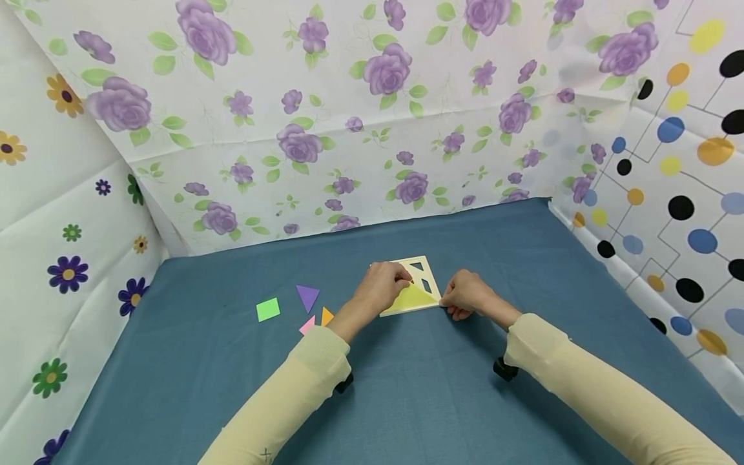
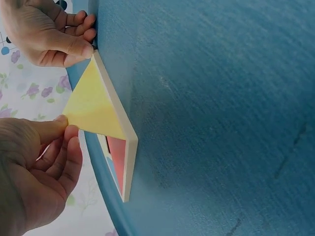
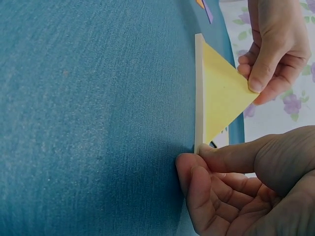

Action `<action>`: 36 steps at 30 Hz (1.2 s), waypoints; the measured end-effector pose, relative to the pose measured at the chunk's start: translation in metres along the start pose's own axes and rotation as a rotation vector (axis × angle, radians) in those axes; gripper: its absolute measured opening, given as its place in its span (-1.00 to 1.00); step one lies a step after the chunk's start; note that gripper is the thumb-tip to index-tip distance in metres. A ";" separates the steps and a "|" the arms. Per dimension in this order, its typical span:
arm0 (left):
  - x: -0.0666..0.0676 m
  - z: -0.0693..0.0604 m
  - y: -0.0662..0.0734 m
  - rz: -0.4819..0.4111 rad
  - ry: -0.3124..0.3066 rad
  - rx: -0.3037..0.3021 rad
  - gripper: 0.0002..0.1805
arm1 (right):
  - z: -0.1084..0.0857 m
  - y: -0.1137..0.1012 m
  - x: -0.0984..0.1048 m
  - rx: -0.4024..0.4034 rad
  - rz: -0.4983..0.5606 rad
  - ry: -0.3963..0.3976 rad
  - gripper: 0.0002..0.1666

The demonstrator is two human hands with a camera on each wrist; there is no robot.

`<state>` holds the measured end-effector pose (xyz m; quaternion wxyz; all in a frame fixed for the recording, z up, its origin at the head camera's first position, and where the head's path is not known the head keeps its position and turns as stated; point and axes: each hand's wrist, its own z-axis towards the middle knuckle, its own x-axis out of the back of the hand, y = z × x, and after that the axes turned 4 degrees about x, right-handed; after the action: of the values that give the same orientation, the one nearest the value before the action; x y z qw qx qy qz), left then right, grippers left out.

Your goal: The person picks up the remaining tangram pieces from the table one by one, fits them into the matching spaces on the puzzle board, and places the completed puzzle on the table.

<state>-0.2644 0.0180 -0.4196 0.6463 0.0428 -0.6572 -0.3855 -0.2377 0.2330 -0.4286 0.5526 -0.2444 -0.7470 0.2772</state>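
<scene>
Pinching the tip of the yellow triangle (image 1: 411, 301), the left hand (image 1: 378, 284) holds it at the tray (image 2: 130, 169), long edge along the near rim, while the right hand (image 1: 469, 292) grips the tray's near right corner between thumb and finger; whether the triangle is fully seated cannot be told. Good fitting probably calls for keeping that corner steady, squaring the long edge to the rim, and lowering the tip level, since a skewed edge could jam or ride up on the rim.
</scene>
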 end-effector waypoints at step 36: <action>-0.012 0.000 -0.003 0.145 0.031 0.086 -0.80 | -0.002 -0.001 -0.001 0.027 -0.016 0.002 -0.78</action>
<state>-0.2641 0.0222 -0.4307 0.6800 0.0288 -0.6645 -0.3085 -0.2354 0.2321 -0.4282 0.5588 -0.2310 -0.7447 0.2826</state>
